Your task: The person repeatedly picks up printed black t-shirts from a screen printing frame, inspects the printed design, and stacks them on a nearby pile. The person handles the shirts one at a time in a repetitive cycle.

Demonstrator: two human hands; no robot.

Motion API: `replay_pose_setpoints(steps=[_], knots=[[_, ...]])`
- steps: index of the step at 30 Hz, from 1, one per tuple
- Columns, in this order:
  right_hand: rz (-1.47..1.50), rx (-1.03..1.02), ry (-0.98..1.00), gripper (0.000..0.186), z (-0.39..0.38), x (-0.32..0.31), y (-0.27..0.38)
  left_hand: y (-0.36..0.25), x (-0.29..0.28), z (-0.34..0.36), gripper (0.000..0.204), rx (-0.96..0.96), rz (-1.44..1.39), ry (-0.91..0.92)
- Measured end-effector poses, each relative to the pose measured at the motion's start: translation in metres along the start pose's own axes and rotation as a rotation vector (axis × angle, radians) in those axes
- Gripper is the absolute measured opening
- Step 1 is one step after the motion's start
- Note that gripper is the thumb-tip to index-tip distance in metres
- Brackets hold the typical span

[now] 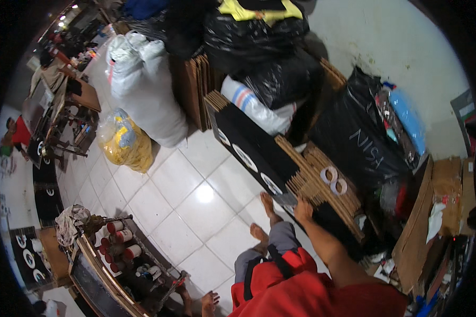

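Observation:
My right hand (303, 210) is closed at the near end of a long black board (256, 142) with white oval shapes along its face. The board stands on edge against a row of brown boards (307, 185); my fingertips are partly hidden there. My left hand (210, 301) hangs low above the tiles with its fingers apart and holds nothing. It is nearest to a wooden rack (103, 269) with several red-and-white cans (124, 235) on its lower level.
A tall white sack (148, 90) and a yellow-filled clear bag (127, 145) stand on the tiled floor (182, 185). Black plastic bags (254, 42) are piled behind the boards. Cardboard (423, 238) leans at the right. A person in red (21, 132) is far left.

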State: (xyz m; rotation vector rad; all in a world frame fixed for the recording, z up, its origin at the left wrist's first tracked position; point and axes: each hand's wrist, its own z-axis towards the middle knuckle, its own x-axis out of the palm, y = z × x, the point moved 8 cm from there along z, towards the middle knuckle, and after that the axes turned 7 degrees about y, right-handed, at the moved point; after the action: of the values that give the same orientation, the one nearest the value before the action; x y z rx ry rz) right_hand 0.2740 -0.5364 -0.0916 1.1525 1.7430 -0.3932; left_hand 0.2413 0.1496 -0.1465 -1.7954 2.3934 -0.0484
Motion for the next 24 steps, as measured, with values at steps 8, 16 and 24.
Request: replay_pose_setpoints(steps=[8,16,24], knots=[[-0.065,-0.045,0.193,0.027,-0.063,0.052,-0.048,-0.111,0.112,-0.006,0.048,0.228,-0.027,0.187],[-0.112,-0.437,0.359,0.027,0.028,0.128,-0.059,-0.247,0.168,-0.018,0.049,0.433,-0.02,0.177],[-0.386,-0.619,0.282,0.021,0.17,0.087,0.088,-0.192,0.137,0.002,0.025,0.454,-0.216,-0.051]])
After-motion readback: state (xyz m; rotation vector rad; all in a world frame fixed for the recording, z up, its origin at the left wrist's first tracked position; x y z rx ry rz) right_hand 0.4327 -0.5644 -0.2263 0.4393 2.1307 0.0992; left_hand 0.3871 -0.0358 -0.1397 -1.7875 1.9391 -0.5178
